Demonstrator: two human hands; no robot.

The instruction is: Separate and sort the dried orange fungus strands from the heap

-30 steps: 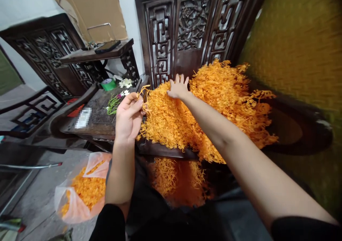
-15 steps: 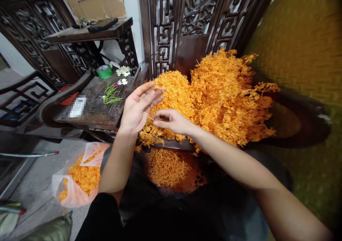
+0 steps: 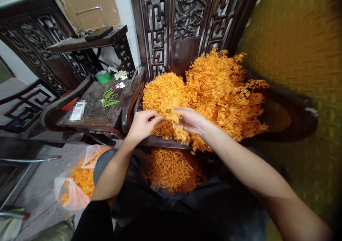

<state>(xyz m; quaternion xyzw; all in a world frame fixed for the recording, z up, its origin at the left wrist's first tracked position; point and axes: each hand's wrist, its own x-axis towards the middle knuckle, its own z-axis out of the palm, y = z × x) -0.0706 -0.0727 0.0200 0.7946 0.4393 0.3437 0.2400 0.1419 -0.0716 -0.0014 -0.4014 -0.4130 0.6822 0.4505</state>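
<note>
An orange artificial flower sprig [image 3: 175,119] hangs between my two hands, partly blurred. My left hand [image 3: 145,125] is closed, with thumb and forefinger pinched at the sprig's left side. My right hand [image 3: 191,120] curls around its right side, and some of those fingertips are hidden. Just beyond them, a dense heap of orange florets [image 3: 162,91] rests on the dark wooden seat [image 3: 162,143]. To its right rises a taller pile of branching orange sprigs [image 3: 219,98]. Below the seat edge, between my legs, lies a mass of thin orange stems [image 3: 171,168].
A plastic bag [image 3: 77,194] of orange pieces sits on the floor at left. The wooden side table [image 3: 93,95] holds green tape [image 3: 103,76], white flowers [image 3: 120,75] and green stems [image 3: 109,97]. A carved chair back [image 3: 184,30] stands behind the piles.
My left hand has come down from its raised, open pose and now pinches. My right hand has moved right. A larger orange sprig now shows between them. The view has shifted slightly.
</note>
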